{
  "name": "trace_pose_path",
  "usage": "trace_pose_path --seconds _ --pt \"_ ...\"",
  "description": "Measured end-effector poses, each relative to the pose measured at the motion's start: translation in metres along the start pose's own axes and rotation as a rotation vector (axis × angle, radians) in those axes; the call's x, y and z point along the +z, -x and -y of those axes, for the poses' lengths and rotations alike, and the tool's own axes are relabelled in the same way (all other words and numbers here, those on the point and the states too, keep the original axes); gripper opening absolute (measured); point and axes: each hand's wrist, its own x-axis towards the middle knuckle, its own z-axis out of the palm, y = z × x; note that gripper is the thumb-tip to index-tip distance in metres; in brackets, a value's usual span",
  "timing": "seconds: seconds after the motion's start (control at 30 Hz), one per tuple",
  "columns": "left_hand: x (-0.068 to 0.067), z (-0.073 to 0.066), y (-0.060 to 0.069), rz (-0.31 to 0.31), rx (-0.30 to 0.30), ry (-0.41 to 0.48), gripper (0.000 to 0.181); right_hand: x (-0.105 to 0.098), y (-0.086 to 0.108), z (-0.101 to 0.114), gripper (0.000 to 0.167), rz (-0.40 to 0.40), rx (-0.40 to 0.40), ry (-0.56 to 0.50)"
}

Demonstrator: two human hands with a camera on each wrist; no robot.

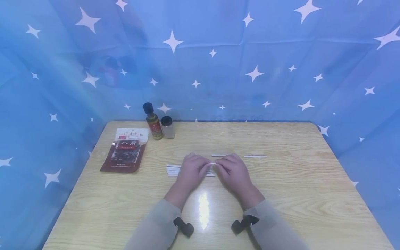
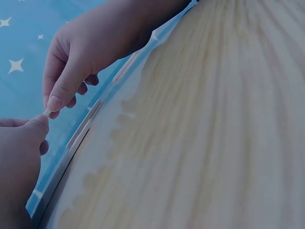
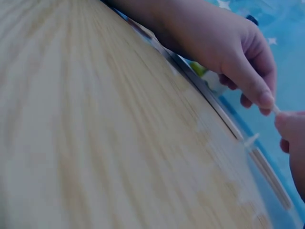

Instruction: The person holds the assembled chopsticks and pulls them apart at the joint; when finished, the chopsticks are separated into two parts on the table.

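Two pale sleeves (image 1: 156, 225), cut off by the lower edge, each bore a black wrist device (image 1: 184, 227). Beyond them, the left hand (image 1: 191, 173) and right hand (image 1: 235, 173) met above the worktop (image 1: 297, 156), the fingers of both pinching one thin white stick (image 1: 213, 163). Only a short bit of it showed between them, a small sliver in both wrist views. Around eight to nine o'clock from it lay a row of white sticks (image 1: 173, 171), partly hidden by the left hand, too many overlapping to count surely. Two loose sticks (image 1: 255, 156) lay farther off: one near one o'clock, its end covered by the right hand, the other between two and three. One brown packet (image 1: 125, 163) lay between nine and ten o'clock; toward ten stood one dark-capped bottle (image 1: 154, 126) and one black-lidded jar (image 1: 168, 131), side by side. Behind everything hung a blue starred curtain (image 1: 212, 76).
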Motion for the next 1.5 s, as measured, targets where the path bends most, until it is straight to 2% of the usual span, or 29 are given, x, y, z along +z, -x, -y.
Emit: trace_pose_path --seconds 0.23,0.33,0.47,0.63,0.87,1.03,1.17,1.23,1.33,1.4,1.5 --pt "0.018 -0.014 -0.009 -0.024 0.042 0.006 0.007 -0.021 0.010 -0.016 0.012 -0.016 -0.006 0.017" --pt "0.024 -0.020 -0.013 -0.002 0.044 0.004 0.006 -0.029 0.015 -0.022 0.013 -0.018 -0.002 0.033" --pt "0.030 -0.029 -0.017 0.035 0.052 -0.041 0.008 -0.039 0.021 -0.029 0.013 -0.021 -0.003 0.056" --pt "0.035 -0.038 -0.021 0.031 0.098 -0.122 0.010 -0.049 0.027 -0.035 0.015 -0.042 -0.023 0.066" --pt "0.043 -0.048 -0.025 0.077 0.088 -0.174 0.014 -0.059 0.033 -0.044 0.015 -0.027 -0.010 0.074" --pt "0.046 -0.050 -0.026 0.076 0.093 -0.193 0.014 -0.062 0.035 -0.047 0.015 -0.024 -0.029 0.076" --pt "0.046 -0.052 -0.027 0.103 0.075 -0.231 0.016 -0.064 0.034 -0.049 0.014 -0.022 -0.038 0.076" --pt "0.044 -0.050 -0.028 0.087 0.041 -0.219 0.016 -0.068 0.034 -0.052 0.012 -0.032 -0.006 0.079" --pt "0.041 -0.047 -0.028 0.040 -0.004 -0.168 0.012 -0.079 0.038 -0.063 0.011 -0.045 0.083 0.107" --pt "0.040 -0.045 -0.027 0.000 -0.013 -0.120 0.010 -0.086 0.041 -0.070 0.013 -0.074 0.124 0.117" --pt "0.041 -0.043 -0.027 -0.013 -0.008 -0.093 0.009 -0.091 0.042 -0.076 0.016 -0.083 0.123 0.115"
